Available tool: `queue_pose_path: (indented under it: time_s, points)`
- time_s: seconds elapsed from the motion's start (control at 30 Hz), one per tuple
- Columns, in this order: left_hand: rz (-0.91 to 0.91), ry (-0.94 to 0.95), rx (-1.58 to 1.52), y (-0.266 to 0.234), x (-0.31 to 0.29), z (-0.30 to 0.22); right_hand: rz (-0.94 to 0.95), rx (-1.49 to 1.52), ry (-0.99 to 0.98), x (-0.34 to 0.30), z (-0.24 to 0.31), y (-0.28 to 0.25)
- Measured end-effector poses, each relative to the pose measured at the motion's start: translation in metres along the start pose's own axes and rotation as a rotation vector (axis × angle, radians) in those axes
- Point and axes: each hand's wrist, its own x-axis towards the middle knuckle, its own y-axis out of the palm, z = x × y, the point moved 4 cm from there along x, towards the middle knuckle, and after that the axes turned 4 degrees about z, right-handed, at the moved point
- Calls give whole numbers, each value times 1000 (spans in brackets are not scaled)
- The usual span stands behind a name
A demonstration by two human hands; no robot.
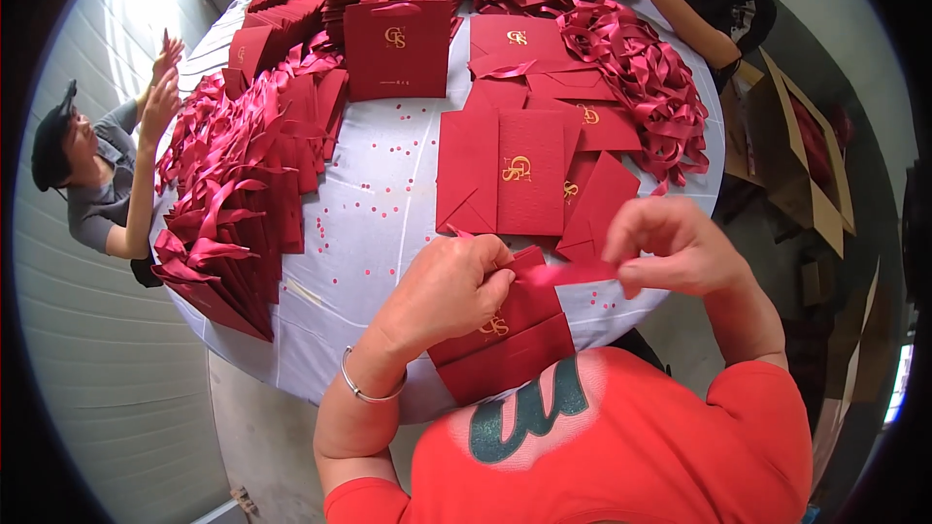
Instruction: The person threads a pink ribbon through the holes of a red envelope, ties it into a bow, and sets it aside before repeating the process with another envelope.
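A dark red paper gift bag point(510, 364) with gold lettering lies flat at the near edge of the table, in front of my red shirt. Over its upper end my left hand point(451, 286) is closed, thumb and fingers pinched on a pink-red ribbon point(553, 275). A short ribbon tip pokes up beyond these fingers. The ribbon stretches rightward, blurred, to my right hand point(680, 247), whose thumb and forefinger are curled closed at its end. Just beyond my hands are more flat red bags point(519, 170), overlapping in a loose pile.
Ribboned bags point(233, 233) crowd the white-covered round table point(374, 136) at left. One bag point(396, 50) stands near the back stacks; a ribbon heap point(646, 87) lies right. Red dots are scattered mid-table. Two people sit around it. An open carton point(791, 146) stands at right.
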Motion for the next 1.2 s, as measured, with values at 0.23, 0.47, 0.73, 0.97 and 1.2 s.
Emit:
queue_pose_path:
  time_s: [0.23,0.47,0.73,0.97,1.2]
  points:
    - [30,-101,-52,1,3,4,431,322,-516,10,6,9]
    - [45,-140,-5,2,6,9,164,269,-736,24,1,-2]
    - [37,-172,50,-1,5,8,-31,68,-849,27,29,-1]
    - [154,-43,-114,-13,2,14,-55,-35,-135,47,1,28]
    - [98,25,-115,-10,-1,23,-36,-448,-215,78,-46,31]
